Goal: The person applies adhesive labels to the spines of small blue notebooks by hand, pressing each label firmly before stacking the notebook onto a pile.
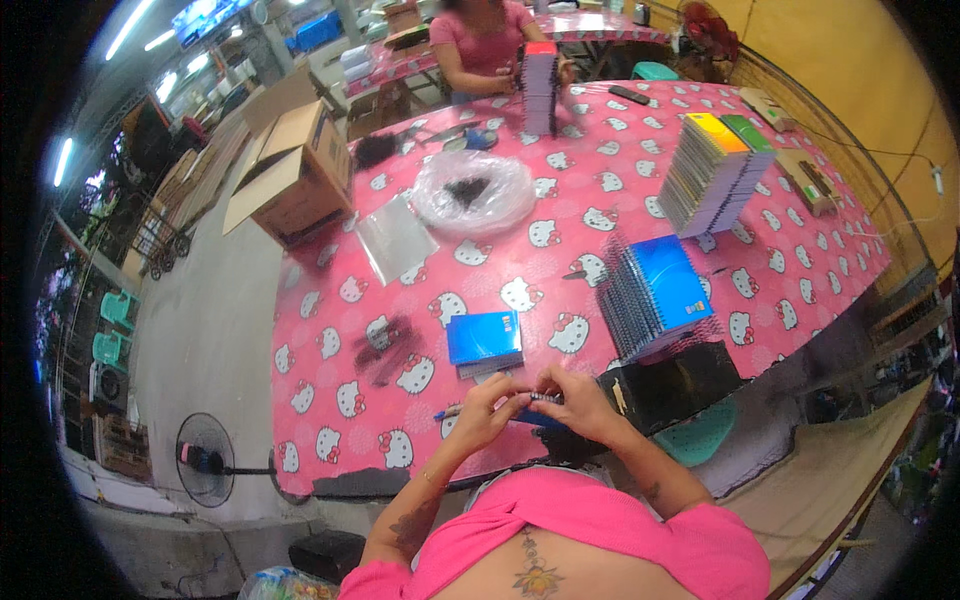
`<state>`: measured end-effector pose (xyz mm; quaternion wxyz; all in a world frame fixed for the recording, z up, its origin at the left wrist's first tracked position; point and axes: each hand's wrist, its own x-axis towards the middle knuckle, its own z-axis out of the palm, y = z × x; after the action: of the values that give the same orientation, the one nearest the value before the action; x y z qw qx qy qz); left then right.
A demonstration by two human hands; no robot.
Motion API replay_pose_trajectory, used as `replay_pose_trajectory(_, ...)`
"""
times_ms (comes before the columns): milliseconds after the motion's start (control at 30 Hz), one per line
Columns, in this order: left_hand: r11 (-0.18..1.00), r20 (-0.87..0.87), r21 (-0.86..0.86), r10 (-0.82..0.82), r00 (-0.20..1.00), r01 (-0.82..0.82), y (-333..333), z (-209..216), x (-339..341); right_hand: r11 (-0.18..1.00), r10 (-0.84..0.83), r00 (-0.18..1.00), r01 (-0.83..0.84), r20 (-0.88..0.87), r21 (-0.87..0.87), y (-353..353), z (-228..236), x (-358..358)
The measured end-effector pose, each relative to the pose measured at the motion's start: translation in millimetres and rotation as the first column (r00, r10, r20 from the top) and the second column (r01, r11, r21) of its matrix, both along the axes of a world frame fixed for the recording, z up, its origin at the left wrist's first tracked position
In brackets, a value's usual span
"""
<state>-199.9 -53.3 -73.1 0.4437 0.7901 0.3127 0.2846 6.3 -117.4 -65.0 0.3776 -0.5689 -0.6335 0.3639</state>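
Lower centre of frame: both hands meet over the near edge of the counter (330, 330), which is covered in a pink cartoon-cat cloth. Left hand (487, 405) and right hand (575, 400) each have a narrow grip, fingertips pinched on the ends of a small spiral-bound notebook (543, 404) held between them, its wire coil up. Just above the hands lies a blue notebook (484, 337), flat. To the right, a leaning stack of blue spiral notebooks (655, 295). Upper centre, a clear plastic bag (472, 192).
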Motion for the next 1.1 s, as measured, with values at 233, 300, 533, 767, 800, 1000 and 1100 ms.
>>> replay_pose_trajectory(233,1.000,0.043,0.010,-0.030,0.999,0.030,8,38,10,1.000,0.014,0.994,-0.017,0.106,0.026,-19,25,22)
replay_pose_trajectory(300,1.000,0.126,0.004,-0.025,0.992,0.025,5,64,19,0.993,-0.068,0.992,0.057,0.102,0.102,-27,52,30)
replay_pose_trajectory(533,0.989,0.202,0.065,0.115,0.973,-0.131,22,90,18,0.719,-0.638,0.770,0.582,0.028,0.379,-27,154,120)
replay_pose_trajectory(767,0.973,0.075,0.170,0.144,0.987,-0.155,18,79,7,0.675,-0.738,0.556,0.590,0.383,0.443,15,106,171)
replay_pose_trajectory(800,0.973,0.070,0.153,0.164,0.984,-0.173,18,76,3,0.653,-0.756,0.496,0.602,0.426,0.459,17,106,166)
replay_pose_trajectory(1000,0.959,-0.025,0.220,0.189,0.982,-0.179,27,39,-12,0.649,-0.749,0.419,0.623,0.514,0.438,23,108,160)
replay_pose_trajectory(1100,0.908,-0.134,0.368,0.265,0.955,-0.200,35,13,-11,0.690,-0.675,0.390,0.634,0.627,0.349,23,119,155)
